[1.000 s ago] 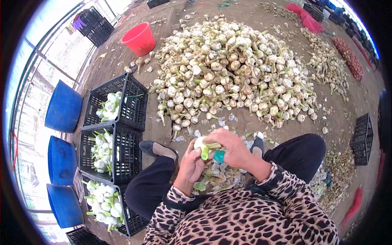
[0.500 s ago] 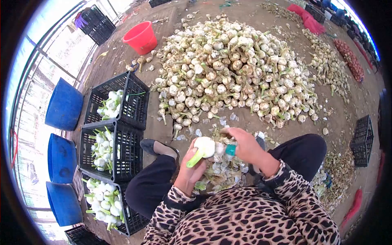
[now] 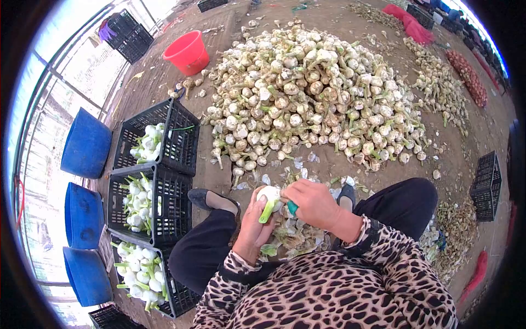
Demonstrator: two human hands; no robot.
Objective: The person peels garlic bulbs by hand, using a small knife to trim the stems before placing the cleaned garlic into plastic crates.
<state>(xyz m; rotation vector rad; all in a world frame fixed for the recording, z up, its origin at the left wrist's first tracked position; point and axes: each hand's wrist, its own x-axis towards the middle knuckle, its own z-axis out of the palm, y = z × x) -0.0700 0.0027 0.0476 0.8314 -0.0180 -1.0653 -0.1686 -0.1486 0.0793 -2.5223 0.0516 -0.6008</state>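
A peeled white garlic bulb (image 3: 269, 195) with a short green stem rests in my left hand (image 3: 250, 222), whose fingers wrap round it. The stem points down toward me. My right hand (image 3: 313, 204) is closed against the bulb's right side, fingertips pinched at its surface. A small green piece (image 3: 292, 207) shows at the thumb side of that hand; I cannot tell what the pinched fingers hold. Beneath both hands, peeled skins and leaf scraps (image 3: 298, 241) lie between my legs. Just ahead rises a large heap of unpeeled garlic (image 3: 318, 93).
To the left stand black crates (image 3: 181, 134) holding cleaned garlic, with blue tubs (image 3: 85, 143) beyond them. A red bucket (image 3: 187, 54) sits behind the crates. At right are another black crate (image 3: 486, 186), a scrap pile (image 3: 456, 238) and a filled red net sack (image 3: 467, 78).
My right hand has moved left and closed in against the bulb, where it was a little apart with fingers spread. The bulb has turned slightly in my left hand, its stem now more upright.
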